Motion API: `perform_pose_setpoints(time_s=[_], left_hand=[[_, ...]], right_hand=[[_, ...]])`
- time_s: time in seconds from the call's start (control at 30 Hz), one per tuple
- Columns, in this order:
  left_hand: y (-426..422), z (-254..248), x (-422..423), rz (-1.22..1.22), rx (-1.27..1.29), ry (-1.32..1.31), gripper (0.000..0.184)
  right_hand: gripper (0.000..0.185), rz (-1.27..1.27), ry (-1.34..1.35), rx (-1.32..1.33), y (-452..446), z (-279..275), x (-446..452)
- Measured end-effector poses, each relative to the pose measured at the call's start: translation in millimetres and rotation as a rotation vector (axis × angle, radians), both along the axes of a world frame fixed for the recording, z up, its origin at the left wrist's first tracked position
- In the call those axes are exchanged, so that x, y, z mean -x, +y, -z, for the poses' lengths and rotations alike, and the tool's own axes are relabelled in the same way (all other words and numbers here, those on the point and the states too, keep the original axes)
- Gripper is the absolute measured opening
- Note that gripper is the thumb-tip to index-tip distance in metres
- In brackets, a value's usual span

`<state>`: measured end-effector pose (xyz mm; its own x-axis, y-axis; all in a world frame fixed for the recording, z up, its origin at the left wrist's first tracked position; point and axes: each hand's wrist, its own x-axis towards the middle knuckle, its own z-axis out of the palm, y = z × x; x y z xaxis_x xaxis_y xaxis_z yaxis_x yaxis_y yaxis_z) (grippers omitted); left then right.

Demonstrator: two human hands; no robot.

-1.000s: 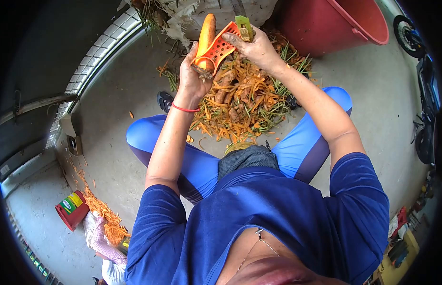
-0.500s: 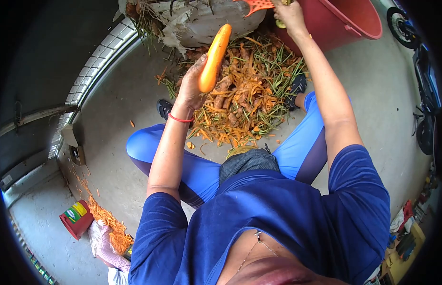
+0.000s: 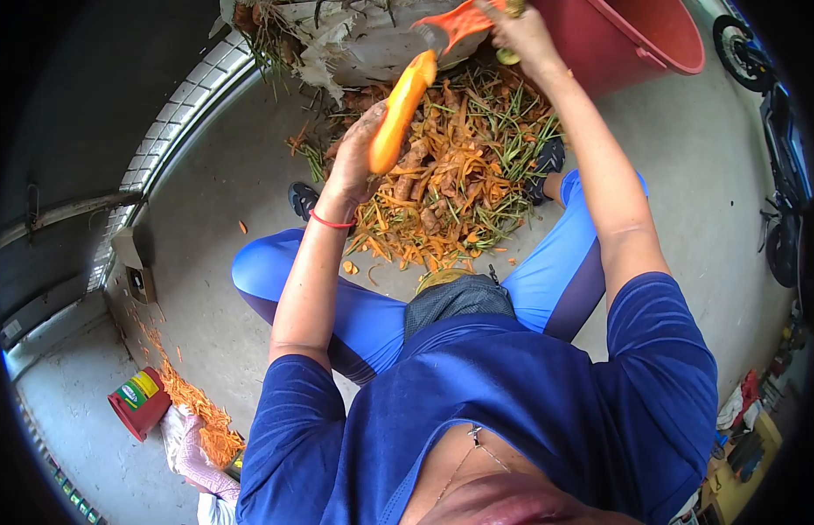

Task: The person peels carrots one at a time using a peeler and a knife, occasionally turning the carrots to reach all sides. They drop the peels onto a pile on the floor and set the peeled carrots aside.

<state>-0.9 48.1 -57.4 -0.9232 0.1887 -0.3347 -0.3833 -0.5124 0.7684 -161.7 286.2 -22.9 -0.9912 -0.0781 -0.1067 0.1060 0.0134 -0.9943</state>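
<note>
A bright orange, peeled carrot (image 3: pixel 401 118) rests in my left hand (image 3: pixel 356 153), whose fingers wrap round its lower part; it points up and away. My right hand (image 3: pixel 526 42) is closed round the handle of an orange peeler (image 3: pixel 464 23). The peeler's head is just above the carrot's far tip, slightly blurred; whether they touch I cannot tell. Something yellow-green shows at my right fingers, its kind unclear. Beneath both hands lies a heap of peelings, green stalks and brownish unpeeled carrots (image 3: pixel 437 179).
A torn whitish sack (image 3: pixel 398 39) with stalks lies beyond the heap. At the right stands a large red tub (image 3: pixel 634 61). A small red bucket (image 3: pixel 140 402) and orange shreds (image 3: pixel 214 433) are at lower left, near another person's sleeve (image 3: pixel 197 455). A motorcycle (image 3: pixel 779 157) stands far right.
My right hand has brought the peeler left and a little down, towards the carrot's tip. The carrot has tilted slightly to the right in my left hand.
</note>
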Motion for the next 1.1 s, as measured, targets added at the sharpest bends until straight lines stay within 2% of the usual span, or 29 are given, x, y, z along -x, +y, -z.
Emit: perform_pose_setpoints(time_s=[0.07, 0.1, 0.17, 0.23, 0.3, 0.37, 0.5, 0.57, 0.63, 0.67, 0.7, 0.73, 0.77, 0.83, 0.97, 1.1], left_hand=[[4, -5, -2, 0.059, 0.243, 0.111, 0.05], [4, -7, 0, 0.092, 0.365, 0.172, 0.052], [5, 0, 0, 0.114, 0.487, 0.329, 0.052], [3, 8, 3, 0.103, 0.695, 0.478, 0.047], [0, 9, 2, 0.117, 0.751, 0.472, 0.045], [-1, 10, 2, 0.122, 0.751, 0.466, 0.045], [-1, 10, -4, 0.076, 0.602, 0.431, 0.05], [-1, -4, -5, 0.032, 0.348, 0.189, 0.052], [-2, -8, 4, -0.029, 0.122, 0.213, 0.051], [-2, -4, 8, -0.097, 0.008, 0.121, 0.048], [-4, 3, 13, -0.166, -0.106, 0.027, 0.046], [-12, 12, 18, -0.151, -0.229, 0.02, 0.045], [-23, 20, 19, -0.102, -0.361, 0.03, 0.048], [-10, 6, 20, -0.286, -0.218, -0.124, 0.049], [-11, 16, 22, -0.28, -0.248, -0.085, 0.049], [-2, 0, 18, -0.299, -0.248, -0.096, 0.043]], right_hand=[[0.025, 0.15, 0.031, -0.104, 24, 5, 23], [0.025, 0.128, 0.124, -0.111, 22, -2, 23], [0.024, -0.134, -0.041, 0.003, 22, -10, 12], [0.026, -0.249, 0.047, -0.097, 0, -24, -10], [0.026, -0.341, 0.06, -0.188, -5, -6, -6], [0.023, -0.264, 0.111, -0.205, -3, 1, 1], [0.02, -0.047, 0.082, -0.276, 23, -20, 6], [0.019, 0.065, 0.061, -0.307, 32, -36, 3], [0.021, -0.014, 0.007, -0.025, 16, -8, 11], [0.022, -0.108, 0.037, 0.102, 4, 8, 10], [0.02, -0.127, 0.088, 0.095, -15, 6, -7], [0.036, -0.126, 0.129, -0.015, -23, 16, -21], [0.036, -0.15, 0.123, 0.044, -36, 25, -32], [0.033, -0.286, 0.128, -0.039, -54, 9, -64], [0.032, -0.395, 0.164, 0.006, -67, 22, -76], [0.029, -0.392, 0.22, -0.053, -65, 23, -75]])
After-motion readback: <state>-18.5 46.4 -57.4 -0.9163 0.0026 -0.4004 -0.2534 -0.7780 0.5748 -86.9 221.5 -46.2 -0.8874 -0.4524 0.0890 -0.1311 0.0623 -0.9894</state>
